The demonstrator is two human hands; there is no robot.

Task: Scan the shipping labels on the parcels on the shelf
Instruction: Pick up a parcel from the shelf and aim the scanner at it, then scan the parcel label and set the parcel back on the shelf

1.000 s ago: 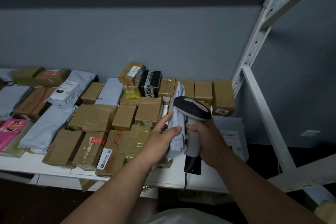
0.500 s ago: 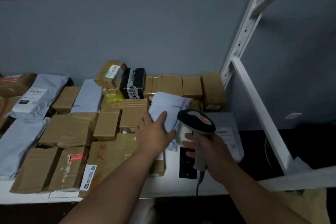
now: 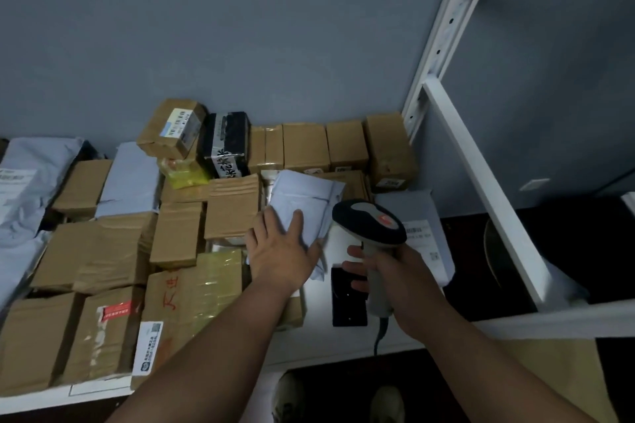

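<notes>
Where a second ago the left hand held the grey mailer bag upright against the scanner, it now lies flat on that bag with the fingers spread and straight, pressing it down onto the parcels just beyond the hand. The bag has gone from standing on edge to lying on the heap, so I judge its label has been read and it is being put back. The right hand still wraps the scanner's handle, its head raised just to the right of the left hand and no longer pointed into the bag. The two hands sit close but apart. A white mailer with a printed label lies face up on the shelf just past the right hand and looks like the likeliest next read. A dark phone-like slab lies on the shelf below the right hand. The brown boxes left of the left hand mostly hide their labels and will need turning.
</notes>
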